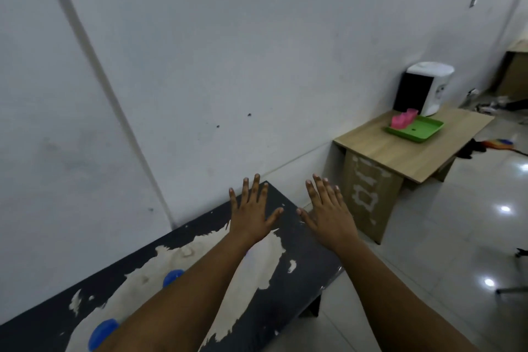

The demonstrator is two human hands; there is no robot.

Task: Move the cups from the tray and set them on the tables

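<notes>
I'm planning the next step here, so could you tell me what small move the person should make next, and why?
Probably walk over to the wooden table and reach for a pink cup. Both the left hand and right hand are open and hold nothing, pink cups remain on the green tray, and two blue cups already sit on the dark table.

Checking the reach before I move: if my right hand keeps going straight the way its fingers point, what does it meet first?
Probably the white wall. The right hand, fingers straight, points past the worn black table's far corner toward it; the light wooden table lies off to the right. Depth is unclear.
</notes>
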